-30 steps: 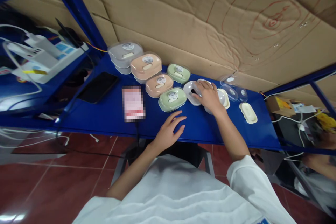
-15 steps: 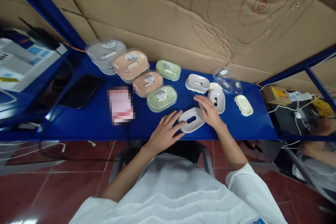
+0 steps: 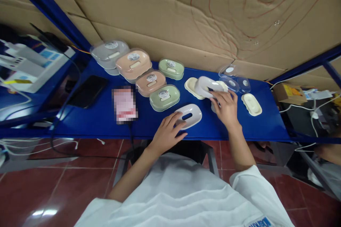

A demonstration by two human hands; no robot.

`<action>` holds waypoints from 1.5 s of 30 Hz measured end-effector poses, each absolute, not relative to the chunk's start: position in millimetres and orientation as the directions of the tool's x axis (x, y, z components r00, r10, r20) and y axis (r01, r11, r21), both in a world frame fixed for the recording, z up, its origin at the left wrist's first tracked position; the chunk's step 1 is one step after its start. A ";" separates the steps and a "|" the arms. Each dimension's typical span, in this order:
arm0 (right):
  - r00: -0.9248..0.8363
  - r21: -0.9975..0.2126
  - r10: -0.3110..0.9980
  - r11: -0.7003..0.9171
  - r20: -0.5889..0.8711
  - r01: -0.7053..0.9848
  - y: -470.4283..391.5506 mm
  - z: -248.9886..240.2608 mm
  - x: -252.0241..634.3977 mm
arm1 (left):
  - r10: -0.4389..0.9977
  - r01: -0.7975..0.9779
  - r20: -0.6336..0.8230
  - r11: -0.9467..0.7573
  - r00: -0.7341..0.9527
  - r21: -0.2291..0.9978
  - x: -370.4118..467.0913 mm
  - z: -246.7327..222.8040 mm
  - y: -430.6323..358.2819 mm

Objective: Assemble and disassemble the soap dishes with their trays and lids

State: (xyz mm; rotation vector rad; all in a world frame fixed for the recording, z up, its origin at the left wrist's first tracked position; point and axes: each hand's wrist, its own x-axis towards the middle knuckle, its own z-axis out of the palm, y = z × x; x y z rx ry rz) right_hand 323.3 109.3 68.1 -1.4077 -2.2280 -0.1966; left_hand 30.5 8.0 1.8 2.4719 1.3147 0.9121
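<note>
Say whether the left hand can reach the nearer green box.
Probably yes: the left hand has spread fingers over the front pale dish, but only bare tabletop seems to separate it from the nearer green box.

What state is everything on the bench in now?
Grey box: closed
Orange boxes: closed
Green boxes: closed
Clear lids: off, at the back
Right cream tray: uncovered
Left cream tray: partly hidden
Front grey tray: flat, left hand on it
Rear grey tray: in right hand
Phone: dark

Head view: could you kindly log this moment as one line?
left hand: fingers on slotted gray tray | right hand: holds second slotted gray tray | two green boxes: lidded
</note>
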 end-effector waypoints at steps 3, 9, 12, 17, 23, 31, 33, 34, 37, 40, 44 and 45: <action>-0.200 -0.104 0.796 0.312 0.572 0.945 67.1 53.2 361.2 | 0.801 0.635 0.465 -0.589 0.378 0.499 24.2 -1.2 5.5; 0.088 -0.138 0.780 -0.001 0.619 0.990 38.8 3.6 427.2 | 0.795 0.552 0.440 -0.607 0.417 0.573 14.8 -5.4 4.2; 0.052 -0.185 0.778 0.084 0.626 0.979 51.4 4.7 413.1 | 0.776 0.512 0.502 -0.630 0.382 0.584 15.4 -7.6 4.8; -0.269 -0.149 0.837 0.378 0.476 0.914 88.4 28.8 324.8 | 0.771 0.519 0.610 -0.604 0.186 0.605 14.3 -4.5 -1.2; -0.395 -0.141 0.907 0.415 0.145 0.899 96.0 26.8 258.3 | 0.762 0.523 0.630 -0.602 0.151 0.603 14.1 3.9 -6.9; -0.407 -0.367 0.853 0.511 0.325 0.777 9.6 12.4 303.2 | 0.767 0.472 0.567 -0.635 0.299 0.611 27.8 -0.2 9.7; -0.259 -0.431 0.863 0.452 0.434 0.781 -5.9 10.5 310.7 | 0.761 0.457 0.532 -0.649 0.371 0.609 34.4 2.6 19.9; -0.187 -0.449 0.862 0.417 0.471 0.790 -10.1 9.9 312.8 | 0.758 0.460 0.507 -0.652 0.410 0.603 37.6 4.6 25.6; -0.185 -0.391 0.870 0.384 0.457 0.836 -10.0 10.0 312.6 | 0.758 0.522 0.418 -0.650 0.502 0.552 43.8 10.1 42.6; -0.358 -0.274 0.871 0.455 0.337 0.848 -0.8 10.2 305.9 | 0.756 0.562 0.367 -0.651 0.542 0.510 41.7 10.8 52.0; -0.377 -0.232 0.845 0.481 0.379 0.845 4.5 5.7 293.7 | 0.735 0.512 0.376 -0.669 0.565 0.539 32.6 4.7 46.5; -0.380 -0.224 0.834 0.491 0.401 0.841 3.7 4.0 290.2 | 0.733 0.510 0.380 -0.671 0.564 0.538 30.9 2.9 43.5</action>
